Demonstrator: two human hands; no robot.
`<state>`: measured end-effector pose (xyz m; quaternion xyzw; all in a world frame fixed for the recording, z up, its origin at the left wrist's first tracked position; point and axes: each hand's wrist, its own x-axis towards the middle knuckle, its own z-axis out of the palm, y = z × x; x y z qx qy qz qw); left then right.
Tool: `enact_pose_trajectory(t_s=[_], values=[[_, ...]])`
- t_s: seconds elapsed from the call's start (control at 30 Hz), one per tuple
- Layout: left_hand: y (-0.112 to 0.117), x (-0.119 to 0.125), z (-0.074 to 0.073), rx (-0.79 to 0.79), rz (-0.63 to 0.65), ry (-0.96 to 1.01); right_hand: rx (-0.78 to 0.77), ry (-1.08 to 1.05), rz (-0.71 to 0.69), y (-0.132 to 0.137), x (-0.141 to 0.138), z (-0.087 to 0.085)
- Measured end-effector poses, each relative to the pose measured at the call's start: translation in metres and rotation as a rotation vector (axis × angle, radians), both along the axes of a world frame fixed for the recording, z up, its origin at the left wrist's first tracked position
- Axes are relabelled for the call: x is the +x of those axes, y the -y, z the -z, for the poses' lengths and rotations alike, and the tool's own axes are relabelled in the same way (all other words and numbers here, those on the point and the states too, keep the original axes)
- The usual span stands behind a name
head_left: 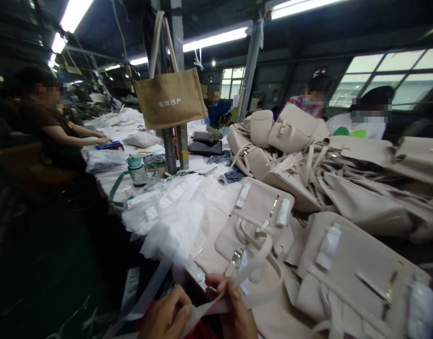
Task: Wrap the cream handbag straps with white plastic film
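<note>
At the bottom edge my left hand [168,313] has its fingers curled around a long pale strip [211,308]. My right hand [233,303] pinches the same strip between thumb and fingers, a short way to the right. Whether it is a bag strap or wrapping material I cannot make out. Just beyond my right hand lies a beige handbag [260,202] with a gold-coloured clasp, looped handles and white wrapping on its flap. Another beige bag [364,254], also with white wrapped parts, lies at the right.
White wrapping sheets [170,207] are heaped left of the bags. Beige bags [290,136] are piled behind. A green-lidded bottle [135,169] stands near a post [181,146] where a brown tote [170,99] hangs. One person works at left, two at right.
</note>
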<state>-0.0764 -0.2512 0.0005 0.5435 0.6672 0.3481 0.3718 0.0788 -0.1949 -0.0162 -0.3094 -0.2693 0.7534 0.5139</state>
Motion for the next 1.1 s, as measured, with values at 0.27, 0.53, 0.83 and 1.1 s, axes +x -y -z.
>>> enact_pose_trajectory(t_s=[0.27, 0.53, 0.83, 1.1], values=[[-0.005, 0.001, -0.015, -0.150, -0.079, 0.217, 0.040, 0.041, -0.039, -0.003, 0.000, -0.011], [-0.022, 0.010, -0.017, -0.153, -0.041, 0.452, -0.081, -0.020, -0.216, 0.001, -0.020, 0.012], [-0.043, 0.024, 0.007, -0.167, -0.057, 0.502, -0.124, 0.053, -0.060, -0.025, -0.009, 0.028], [-0.063, 0.025, 0.027, -0.237, -0.039, 0.568, -0.160, 0.037, 0.077, -0.037, 0.019, 0.033]])
